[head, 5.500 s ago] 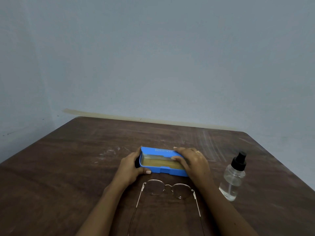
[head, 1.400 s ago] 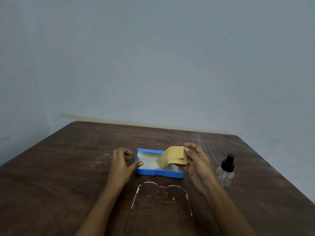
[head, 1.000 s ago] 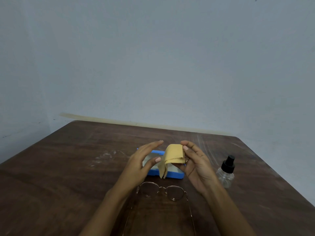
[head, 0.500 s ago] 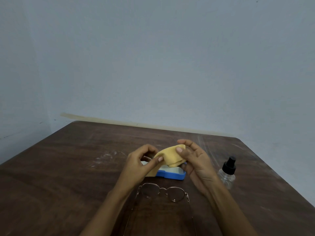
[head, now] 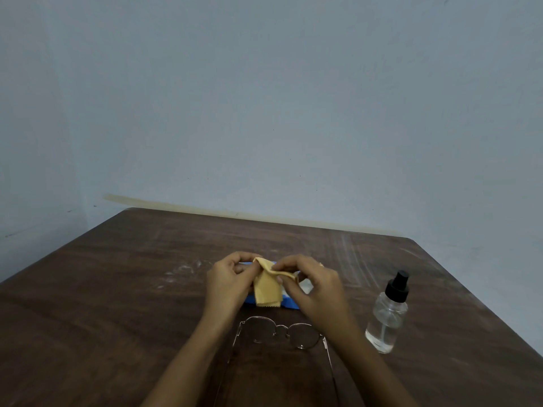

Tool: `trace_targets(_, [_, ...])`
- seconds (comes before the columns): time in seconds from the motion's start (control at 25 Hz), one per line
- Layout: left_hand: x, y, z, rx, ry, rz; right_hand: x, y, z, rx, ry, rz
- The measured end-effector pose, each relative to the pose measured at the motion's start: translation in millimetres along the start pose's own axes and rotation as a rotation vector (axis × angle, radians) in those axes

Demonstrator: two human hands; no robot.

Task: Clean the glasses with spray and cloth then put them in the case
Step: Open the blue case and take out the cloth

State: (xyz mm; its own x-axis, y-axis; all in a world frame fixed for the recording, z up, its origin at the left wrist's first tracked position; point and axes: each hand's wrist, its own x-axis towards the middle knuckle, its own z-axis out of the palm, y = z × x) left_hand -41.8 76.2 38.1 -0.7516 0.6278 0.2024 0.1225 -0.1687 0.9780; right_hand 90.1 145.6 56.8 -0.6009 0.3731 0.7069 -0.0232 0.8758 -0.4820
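The left hand (head: 227, 284) and right hand (head: 316, 289) pinch a yellow cloth (head: 266, 292) in their fingers (head: 289, 264) above the blue case (head: 291, 304), readying it; round wire-rimmed glasses (head: 279, 333) lie untouched near the front edge of the dark wooden counter (head: 117, 289), likely awaiting the clear spray bottle (head: 388, 315).

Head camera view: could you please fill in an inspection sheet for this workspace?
Surface: dark wooden table with whitish smudges.
Job's things: wire-framed glasses lie unfolded nearest the camera; blue case lies behind them, mostly hidden; clear spray bottle stands upright to the right, untouched.
Clutter: nothing seen.
Grippers: left hand and right hand both pinch the yellow cloth over the case.
Cables: nothing seen.
Surroundings: plain blue-grey wall.
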Motion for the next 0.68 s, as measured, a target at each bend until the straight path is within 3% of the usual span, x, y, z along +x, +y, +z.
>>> trace_targets(0.2, [-3,4,-2,-0.28,-0.086,-0.127,-3,-3,3,0.04,-0.078,-0.001])
trace_targets(0.36, [-4,4,2,-0.366,-0.098,-0.201,-1,4,-1,0.132,0.041,0.186])
trace_targets(0.52, [-8,4,5,-0.47,-0.179,-0.239,0,9,-2,0.396,-0.047,0.424])
trace_targets(0.68, [-10,3,6,-0.416,-0.225,-0.205,0,10,-1,0.56,-0.05,0.476])
